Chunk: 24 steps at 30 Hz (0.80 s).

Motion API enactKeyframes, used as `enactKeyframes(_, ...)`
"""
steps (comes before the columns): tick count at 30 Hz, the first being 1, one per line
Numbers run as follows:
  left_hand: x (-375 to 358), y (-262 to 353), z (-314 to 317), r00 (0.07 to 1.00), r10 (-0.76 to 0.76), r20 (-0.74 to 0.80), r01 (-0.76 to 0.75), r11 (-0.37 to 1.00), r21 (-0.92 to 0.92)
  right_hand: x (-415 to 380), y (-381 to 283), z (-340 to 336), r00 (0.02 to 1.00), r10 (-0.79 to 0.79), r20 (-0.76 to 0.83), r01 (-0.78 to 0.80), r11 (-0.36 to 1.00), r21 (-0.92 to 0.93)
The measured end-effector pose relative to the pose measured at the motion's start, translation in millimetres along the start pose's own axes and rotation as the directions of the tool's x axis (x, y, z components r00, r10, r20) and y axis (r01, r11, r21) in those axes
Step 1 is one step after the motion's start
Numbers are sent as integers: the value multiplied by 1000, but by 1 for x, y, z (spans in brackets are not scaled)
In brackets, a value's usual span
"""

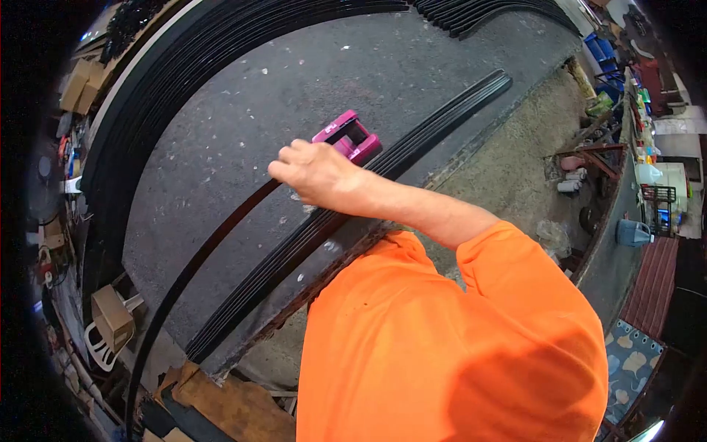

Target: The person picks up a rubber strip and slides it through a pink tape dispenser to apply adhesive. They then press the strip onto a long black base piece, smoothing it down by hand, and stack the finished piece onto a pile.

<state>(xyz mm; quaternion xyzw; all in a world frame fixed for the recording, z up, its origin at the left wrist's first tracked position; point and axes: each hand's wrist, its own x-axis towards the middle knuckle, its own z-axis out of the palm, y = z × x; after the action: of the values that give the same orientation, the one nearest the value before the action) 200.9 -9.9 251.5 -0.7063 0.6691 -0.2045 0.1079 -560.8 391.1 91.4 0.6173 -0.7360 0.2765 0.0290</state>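
My right hand reaches across the table from an orange sleeve, its fingers closed around the upper end of a long, thin dark strip. From there the strip curves down to the lower left edge of the view. A magenta block-shaped tool with a dark opening sits right beyond the knuckles, and the hand overlaps its near side. Beneath the wrist lies a bundle of long black strips, running diagonally along the table's near edge. My left hand is out of view.
The grey, speckled tabletop has stacked black curved strips along its far left rim and more wavy strips at the top. Near the lower left stand a cardboard box and a white plastic chair. A cluttered bench is on the right.
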Motion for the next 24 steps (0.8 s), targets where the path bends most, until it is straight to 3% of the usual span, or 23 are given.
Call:
enactKeyframes(7,-1,-3,8,1000,-1,5,1,1000,0,-10,12,13,999,47,25,-46,998,-47)
enactKeyframes(12,-1,-5,11,1000,21,7,-21,1000,5,-31,53,3,995,67,79,-57,991,-123)
enactKeyframes(14,-2,-5,13,999,32,0,-32,999,0,-44,77,1,993,110,48,-105,991,-84)
enactKeyframes(16,-2,-4,14,998,56,-11,-56,998,-2,-55,98,-11,991,132,30,-125,977,-170)
enactKeyframes(18,-3,3,17,995,98,-29,-98,995,-10,-66,111,-36,973,201,117,-165,951,-259)
enactKeyframes(22,-6,48,39,949,292,-119,-299,954,-40,-96,159,-65,964,235,125,-174,913,-370)
enactKeyframes(24,-27,109,34,994,99,56,-94,992,-86,-112,187,-80,971,228,75,-181,900,-397)
